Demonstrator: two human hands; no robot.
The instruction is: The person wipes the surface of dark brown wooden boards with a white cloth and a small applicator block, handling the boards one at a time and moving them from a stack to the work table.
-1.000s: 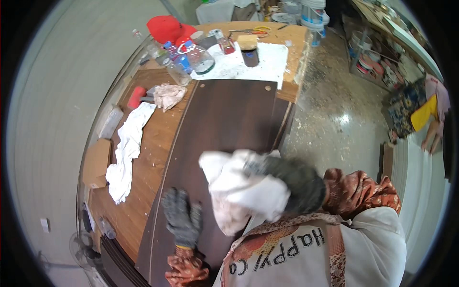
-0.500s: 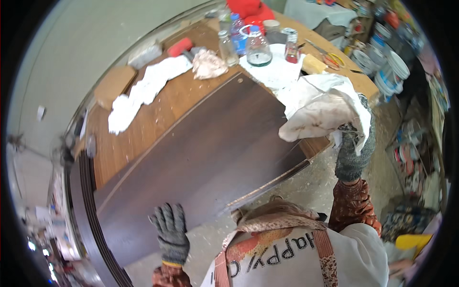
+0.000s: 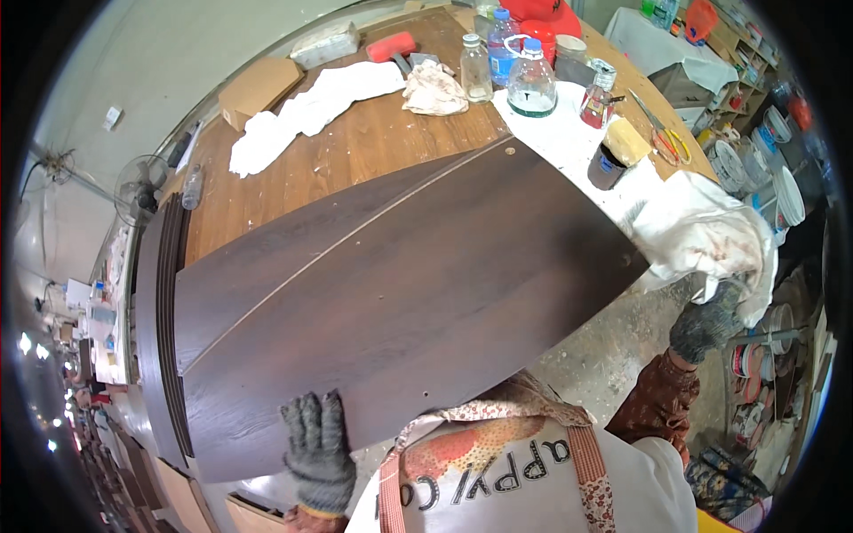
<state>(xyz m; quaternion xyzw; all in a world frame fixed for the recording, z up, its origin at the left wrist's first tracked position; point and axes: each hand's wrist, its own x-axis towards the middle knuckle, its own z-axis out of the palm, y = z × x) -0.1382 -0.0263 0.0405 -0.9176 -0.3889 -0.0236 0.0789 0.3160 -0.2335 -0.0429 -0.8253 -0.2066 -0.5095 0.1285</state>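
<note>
My left hand (image 3: 318, 449), in a dark grey knit glove, lies with fingers stretched out on the near-left part of a dark brown wooden board (image 3: 391, 302). A second dark board (image 3: 258, 266) shows beyond its pale far edge. At the right end of the board, my gloved right hand (image 3: 706, 322) is closed on a crumpled white cloth (image 3: 711, 226) with brown stains. The cloth partly hides its fingers. Close to the cloth stands a dark cup (image 3: 606, 167) with a yellow sponge-like block (image 3: 627, 142) on top.
Behind the board, the brown table (image 3: 355, 151) bears a white cloth strip (image 3: 320, 111), a red-headed mallet (image 3: 391, 46), a crumpled rag (image 3: 435, 89), a round glass bottle (image 3: 531, 84), a blue-capped bottle (image 3: 503, 53) and yellow-handled scissors (image 3: 668, 147). Several dark boards (image 3: 164, 311) stack at left.
My right hand and the cloth have moved right, off the board's right end, uncovering the cup. More of the board beneath shows at the far side. The view has shifted; my left hand stays on the board.
</note>
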